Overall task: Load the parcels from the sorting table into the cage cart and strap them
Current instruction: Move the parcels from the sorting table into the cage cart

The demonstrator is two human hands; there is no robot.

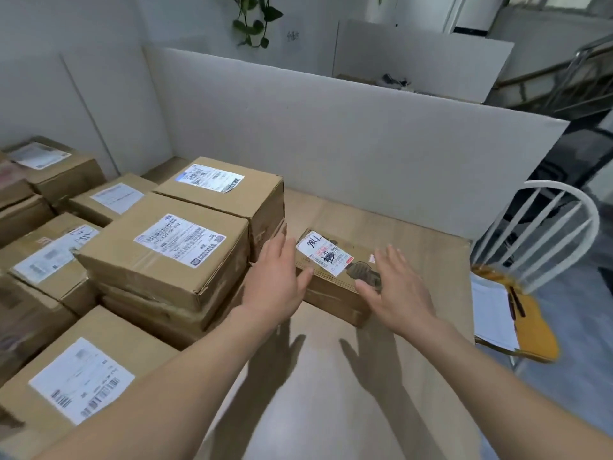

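Note:
A small flat cardboard parcel [335,280] with a white label marked in black pen lies on the wooden sorting table [414,260]. My left hand [275,280] hovers at its left end with fingers straight and spread. My right hand [394,290] hovers over its right end, fingers also straight. Neither hand grips the parcel. Several larger labelled cardboard parcels are stacked on the left half of the table, the nearest stack [166,257] right beside my left hand. No cage cart or strap is in view.
White partition boards [331,141] wall the table at the back. A white chair [544,234] with a yellow seat, papers and a pen stands off the table's right edge. A plant [252,21] hangs on the back wall.

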